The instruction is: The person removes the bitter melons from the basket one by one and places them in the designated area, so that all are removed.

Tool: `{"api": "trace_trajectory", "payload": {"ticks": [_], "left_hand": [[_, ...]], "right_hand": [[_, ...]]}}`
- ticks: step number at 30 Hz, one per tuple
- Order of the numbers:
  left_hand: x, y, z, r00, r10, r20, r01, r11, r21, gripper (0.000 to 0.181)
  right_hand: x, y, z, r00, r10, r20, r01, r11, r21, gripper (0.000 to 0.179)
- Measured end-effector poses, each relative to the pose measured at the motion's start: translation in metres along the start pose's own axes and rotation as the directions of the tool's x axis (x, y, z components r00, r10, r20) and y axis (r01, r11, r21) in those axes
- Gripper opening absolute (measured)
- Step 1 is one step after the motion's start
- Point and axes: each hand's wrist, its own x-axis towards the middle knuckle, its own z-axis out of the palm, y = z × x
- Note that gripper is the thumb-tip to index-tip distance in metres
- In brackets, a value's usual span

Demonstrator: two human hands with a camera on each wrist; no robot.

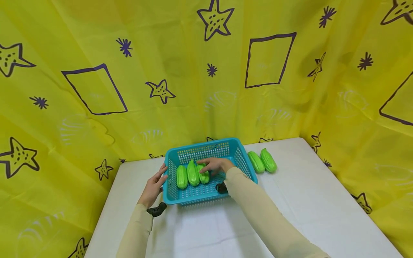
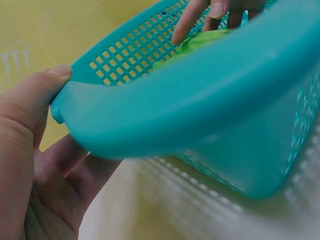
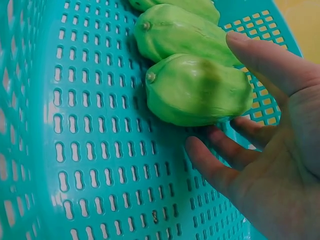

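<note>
A teal perforated plastic basket [image 1: 190, 147] stands on the table, with three green gourd-like vegetables side by side in its left half. My left hand [image 1: 151, 191] grips the basket's left end; in the left wrist view the thumb lies over the rim [image 2: 200, 105] and the fingers are below it. Inside the basket, my right hand [image 1: 217, 165] is at the rightmost gourd [image 3: 195, 90]. Its thumb and fingers are spread apart around the gourd's far end, fingertips close along its side. The middle gourd [image 1: 193, 173] and left gourd [image 1: 182, 177] lie beyond it.
Two more green gourds, one [image 1: 256, 162] beside the other [image 1: 268, 160], lie on the white table [image 1: 300, 193] just right of the basket. A yellow patterned curtain [image 1: 180, 118] hangs behind and at both sides. Dark devices [image 1: 157, 209] sit at both wrists.
</note>
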Motion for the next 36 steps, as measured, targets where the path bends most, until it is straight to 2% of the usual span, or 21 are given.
{"api": "trace_trajectory", "payload": {"ticks": [6,12,22,30,36], "left_hand": [[-0.006,0.013,0.002,0.999,-0.028,0.016,0.029,0.999,-0.037,0.053],[-0.013,0.026,0.004,0.999,-0.031,0.03,0.032,0.999,-0.024,0.053],[-0.014,0.026,0.003,0.999,-0.026,0.027,0.027,0.999,-0.019,0.053],[-0.015,0.026,0.003,0.999,-0.027,0.025,0.028,0.999,-0.017,0.053],[-0.015,0.027,0.002,0.999,-0.03,0.028,0.03,0.999,-0.014,0.053]], "right_hand": [[0.0,-0.001,0.0,1.0,0.026,0.015,-0.026,1.0,-0.01,0.063],[0.002,0.002,-0.004,0.999,0.04,0.007,-0.04,0.999,-0.022,0.063],[-0.01,0.012,-0.021,0.997,0.05,-0.05,-0.055,0.993,-0.103,0.059],[-0.019,0.021,-0.036,0.982,0.027,-0.186,-0.081,0.955,-0.285,0.05],[-0.018,0.029,-0.042,0.981,0.031,-0.193,-0.083,0.959,-0.272,0.047]]}}
